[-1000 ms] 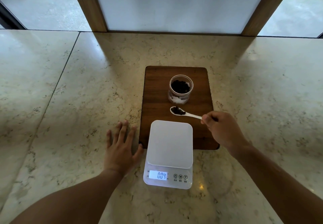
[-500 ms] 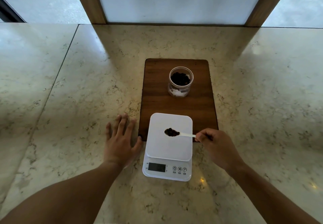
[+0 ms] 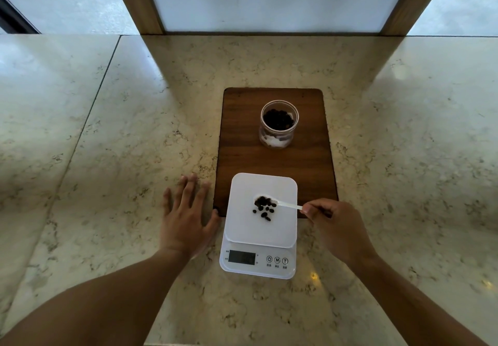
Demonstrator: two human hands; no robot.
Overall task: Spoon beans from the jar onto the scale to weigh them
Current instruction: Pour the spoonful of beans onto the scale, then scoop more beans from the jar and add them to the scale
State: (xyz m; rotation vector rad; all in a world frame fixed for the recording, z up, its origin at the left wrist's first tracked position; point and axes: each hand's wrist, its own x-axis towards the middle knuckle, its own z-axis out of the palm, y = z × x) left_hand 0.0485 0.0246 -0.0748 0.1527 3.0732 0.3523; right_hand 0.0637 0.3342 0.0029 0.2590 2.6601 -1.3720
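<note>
A clear jar (image 3: 279, 124) of dark beans stands open on a wooden board (image 3: 310, 162). The white scale (image 3: 242, 227) sits at the board's near edge, its display dark. My right hand (image 3: 335, 228) pinches the handle of a white spoon (image 3: 289, 205), tilted over the scale platform. Several dark beans (image 3: 264, 209) lie spilled on the platform below the spoon's bowl, and some remain in the bowl. My left hand (image 3: 186, 217) rests flat on the counter left of the scale, fingers spread, thumb near the board's corner.
The marble counter (image 3: 107, 143) stretches wide on both sides. A wooden-framed window panel (image 3: 269, 0) rises at the far edge. A seam in the counter runs diagonally at the left.
The loaded spoon came from beside the jar to over the scale and tipped; beans now lie on the platform. The left hand stayed flat in place.
</note>
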